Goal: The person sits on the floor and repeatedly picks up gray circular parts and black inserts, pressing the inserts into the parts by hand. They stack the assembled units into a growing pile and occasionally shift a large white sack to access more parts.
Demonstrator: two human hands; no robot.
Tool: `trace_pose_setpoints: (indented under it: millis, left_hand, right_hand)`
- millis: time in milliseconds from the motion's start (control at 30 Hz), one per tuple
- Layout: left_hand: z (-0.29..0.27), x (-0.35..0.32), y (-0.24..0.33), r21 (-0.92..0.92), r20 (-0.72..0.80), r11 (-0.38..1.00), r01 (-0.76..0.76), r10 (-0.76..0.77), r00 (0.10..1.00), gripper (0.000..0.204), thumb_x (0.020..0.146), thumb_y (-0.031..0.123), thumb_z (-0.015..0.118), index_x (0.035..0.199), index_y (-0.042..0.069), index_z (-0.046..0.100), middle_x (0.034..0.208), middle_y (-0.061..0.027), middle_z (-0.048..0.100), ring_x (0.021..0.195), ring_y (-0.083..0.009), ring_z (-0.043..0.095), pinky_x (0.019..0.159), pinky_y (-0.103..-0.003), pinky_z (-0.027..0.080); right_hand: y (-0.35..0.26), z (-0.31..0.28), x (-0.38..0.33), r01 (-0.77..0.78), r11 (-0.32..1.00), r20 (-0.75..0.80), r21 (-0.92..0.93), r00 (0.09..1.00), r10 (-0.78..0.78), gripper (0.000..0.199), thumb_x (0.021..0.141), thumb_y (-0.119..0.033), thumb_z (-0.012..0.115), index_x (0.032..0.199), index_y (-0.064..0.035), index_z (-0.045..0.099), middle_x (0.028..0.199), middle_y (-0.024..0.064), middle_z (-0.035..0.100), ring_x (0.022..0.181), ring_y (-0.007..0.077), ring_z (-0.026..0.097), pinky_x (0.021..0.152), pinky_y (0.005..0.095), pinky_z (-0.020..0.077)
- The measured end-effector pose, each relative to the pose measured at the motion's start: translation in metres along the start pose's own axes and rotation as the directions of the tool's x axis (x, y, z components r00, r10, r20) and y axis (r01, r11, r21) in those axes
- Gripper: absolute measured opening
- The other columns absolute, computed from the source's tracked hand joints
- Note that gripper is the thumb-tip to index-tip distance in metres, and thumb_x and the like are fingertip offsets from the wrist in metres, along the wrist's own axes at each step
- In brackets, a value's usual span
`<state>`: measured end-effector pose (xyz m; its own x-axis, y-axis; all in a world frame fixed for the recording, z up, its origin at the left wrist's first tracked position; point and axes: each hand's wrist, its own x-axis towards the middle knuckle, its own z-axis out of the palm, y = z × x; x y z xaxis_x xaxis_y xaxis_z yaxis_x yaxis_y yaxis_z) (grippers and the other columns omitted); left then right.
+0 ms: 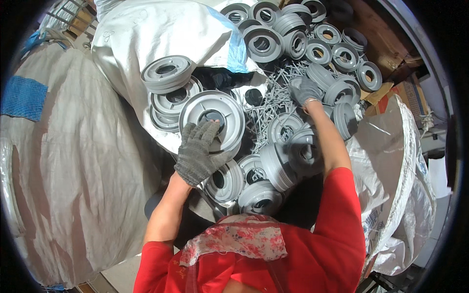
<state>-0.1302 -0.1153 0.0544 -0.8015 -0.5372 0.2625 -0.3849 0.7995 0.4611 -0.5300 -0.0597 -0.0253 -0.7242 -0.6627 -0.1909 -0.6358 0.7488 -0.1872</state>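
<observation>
My left hand [198, 155], in a grey knit glove, lies over the near face of a round grey plastic ring [230, 105]. Its fingers are spread and stretched toward the dark hole in the middle, where a bare fingertip shows. That ring leans on other stacked rings [168, 73] to its left. On the right, my right hand [305, 91], also gloved, reaches into a heap of thin grey plastic pins [278, 93]. The fingers there are bent down and partly hidden, so I cannot see whether they hold pins.
Many more grey rings [264, 43] are piled behind the pins; several [278, 166] lie near my body. A big white woven sack [156, 34] stands at the back left, another sack [73, 161] fills the left. At the right are an open white sack [391, 161] and cardboard [408, 97].
</observation>
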Motion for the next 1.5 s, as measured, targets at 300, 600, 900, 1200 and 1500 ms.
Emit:
trace_pose_setpoints:
  millis: [300,600,900,1200,1500]
  left_hand:
    - [0.0,0.016,0.011,-0.587,-0.032,0.776,0.229,-0.305,0.952,0.037,0.075,0.004,0.069,0.111,0.0,0.059,0.109,-0.0112,0.063,0.091,-0.0237,0.061,0.092,-0.035,0.044]
    - [0.019,0.032,0.007,-0.926,0.33,-0.262,0.27,-0.216,0.919,0.062,0.077,0.017,0.07,0.13,0.001,0.043,0.121,-0.0103,0.055,0.108,-0.0205,0.055,0.094,-0.033,0.045]
    - [-0.007,0.025,0.002,-0.964,0.247,-0.198,0.175,-0.437,0.865,0.059,0.074,0.021,0.07,0.123,0.0,0.048,0.109,-0.0115,0.06,0.096,-0.0222,0.06,0.085,-0.036,0.05]
    - [-0.002,0.013,0.0,-0.981,0.159,-0.01,0.193,-0.613,0.774,0.037,0.076,0.019,0.071,0.106,0.001,0.059,0.092,-0.007,0.064,0.082,-0.0179,0.062,0.072,-0.029,0.053]
    - [0.002,0.005,0.012,-0.957,0.289,-0.137,0.255,-0.508,0.812,0.029,0.077,0.02,0.07,0.098,0.003,0.059,0.074,-0.0008,0.057,0.062,-0.0099,0.053,0.054,-0.023,0.042]
  right_hand:
    - [-0.007,-0.018,-0.022,0.163,0.899,-0.248,-0.407,0.927,-0.28,0.064,0.076,-0.055,0.057,0.118,-0.0072,0.053,0.113,0.0197,0.058,0.103,0.0355,0.055,0.088,0.0451,0.0413]
    - [-0.114,-0.043,-0.102,-0.382,-0.445,0.177,0.81,0.883,-0.436,0.029,0.091,-0.03,0.054,0.107,-0.006,0.059,0.099,0.0084,0.065,0.086,0.0181,0.062,0.077,0.0288,0.0505]
    - [-0.086,0.129,0.048,0.448,0.86,-0.058,0.243,0.892,-0.448,0.046,0.078,-0.037,0.057,0.108,-0.0016,0.059,0.101,0.0243,0.061,0.093,0.0385,0.059,0.082,0.0404,0.0465]
    - [-0.114,0.039,-0.03,0.536,0.817,-0.367,0.214,0.819,-0.441,0.05,0.072,-0.034,0.065,0.109,-0.0003,0.058,0.108,0.0221,0.059,0.103,0.0366,0.055,0.09,0.0412,0.0426]
    - [-0.145,-0.048,-0.186,0.698,0.529,-0.148,0.483,0.661,-0.736,0.068,0.073,-0.033,0.07,0.128,-0.003,0.043,0.126,0.0241,0.045,0.118,0.0353,0.044,0.1,0.039,0.0366]
